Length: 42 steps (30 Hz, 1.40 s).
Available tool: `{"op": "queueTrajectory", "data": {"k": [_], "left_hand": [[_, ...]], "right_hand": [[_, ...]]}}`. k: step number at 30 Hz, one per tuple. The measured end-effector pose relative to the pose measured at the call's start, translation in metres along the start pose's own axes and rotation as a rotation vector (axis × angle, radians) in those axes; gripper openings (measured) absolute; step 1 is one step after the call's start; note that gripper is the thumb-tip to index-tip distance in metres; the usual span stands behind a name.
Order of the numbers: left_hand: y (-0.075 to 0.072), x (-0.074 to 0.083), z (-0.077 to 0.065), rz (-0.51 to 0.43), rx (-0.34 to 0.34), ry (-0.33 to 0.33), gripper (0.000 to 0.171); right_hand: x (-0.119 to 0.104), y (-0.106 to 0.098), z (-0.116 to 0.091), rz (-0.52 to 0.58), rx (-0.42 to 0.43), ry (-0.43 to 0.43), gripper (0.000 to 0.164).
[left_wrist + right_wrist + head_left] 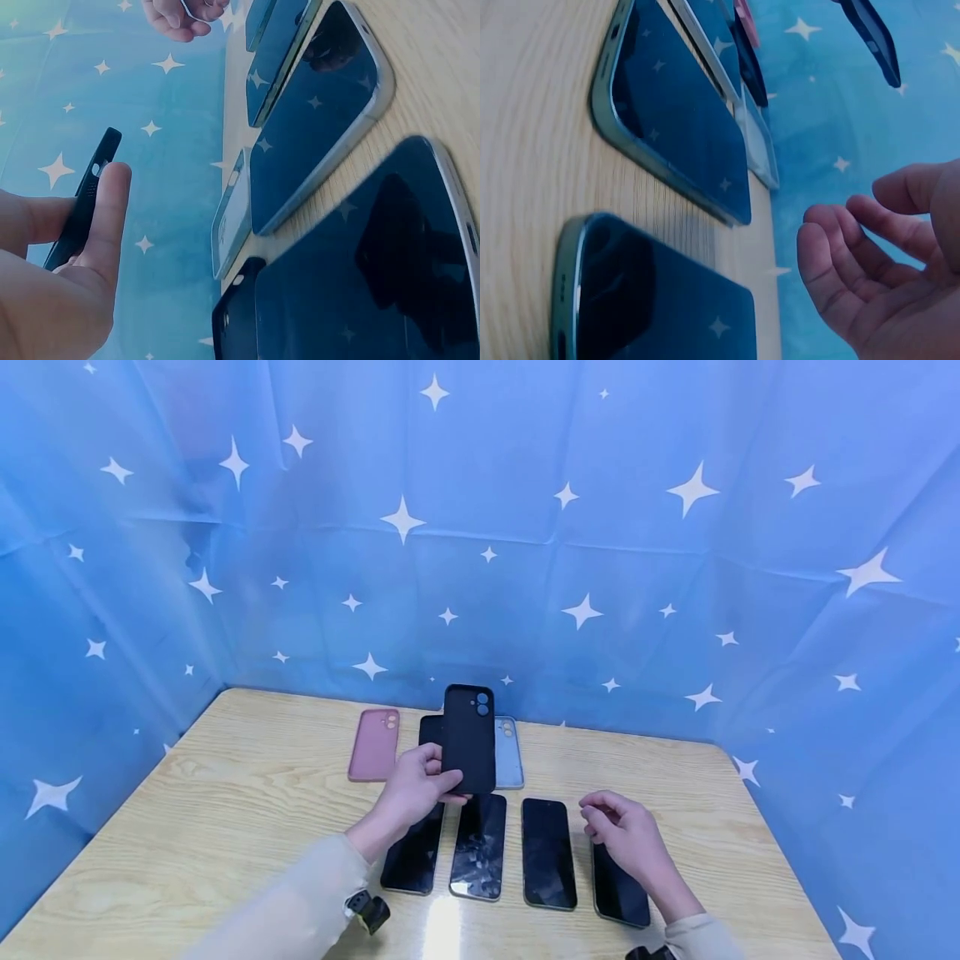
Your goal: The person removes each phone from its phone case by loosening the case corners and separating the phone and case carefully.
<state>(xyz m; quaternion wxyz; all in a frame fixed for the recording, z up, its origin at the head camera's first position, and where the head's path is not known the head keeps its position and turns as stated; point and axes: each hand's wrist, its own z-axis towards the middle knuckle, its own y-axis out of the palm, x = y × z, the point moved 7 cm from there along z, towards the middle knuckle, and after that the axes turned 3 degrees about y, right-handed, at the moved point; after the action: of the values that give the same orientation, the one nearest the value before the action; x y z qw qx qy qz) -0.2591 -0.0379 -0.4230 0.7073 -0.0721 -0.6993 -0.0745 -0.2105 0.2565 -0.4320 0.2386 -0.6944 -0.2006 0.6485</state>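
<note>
My left hand [411, 789] pinches a black phone case [469, 739] by its lower edge, thumb on its inner side. The case stands upright above the table, its camera cutouts at the top right. In the left wrist view the same case [88, 199] shows edge-on between thumb and fingers. My right hand [626, 835] hovers over the rightmost phone [621, 889], fingers loosely curled with nothing between them. Behind the held case lie another black case [431, 727], partly hidden, and a light blue case [509, 756]. A pink case [374, 745] lies to their left.
Several phones lie screen up in a row across the wooden table [247, 810], including one by my left wrist [412, 856] and two in the middle, a glossy phone [478, 847] and a darker phone [548, 853]. A blue starred curtain [510, 593] hangs behind the table's far edge.
</note>
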Motion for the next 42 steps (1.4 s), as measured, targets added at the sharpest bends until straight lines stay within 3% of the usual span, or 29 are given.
{"op": "queueTrajectory", "data": {"k": [8, 26, 34, 42], "left_hand": [[0.025, -0.006, 0.012, -0.031, -0.081, -0.011, 0.02], [0.071, -0.019, 0.032, 0.03, -0.134, -0.117, 0.013], [0.085, -0.023, 0.042, 0.041, -0.112, -0.167, 0.03], [0.098, -0.03, 0.052, 0.019, -0.1, -0.183, 0.02]], "right_hand": [[0.009, -0.011, 0.003, -0.015, 0.0, 0.02, 0.021], [0.019, -0.028, 0.009, -0.054, 0.023, 0.043, 0.021], [0.021, -0.037, 0.016, -0.086, 0.024, 0.041, 0.024], [0.024, -0.041, 0.019, -0.091, 0.019, 0.049, 0.027]]}}
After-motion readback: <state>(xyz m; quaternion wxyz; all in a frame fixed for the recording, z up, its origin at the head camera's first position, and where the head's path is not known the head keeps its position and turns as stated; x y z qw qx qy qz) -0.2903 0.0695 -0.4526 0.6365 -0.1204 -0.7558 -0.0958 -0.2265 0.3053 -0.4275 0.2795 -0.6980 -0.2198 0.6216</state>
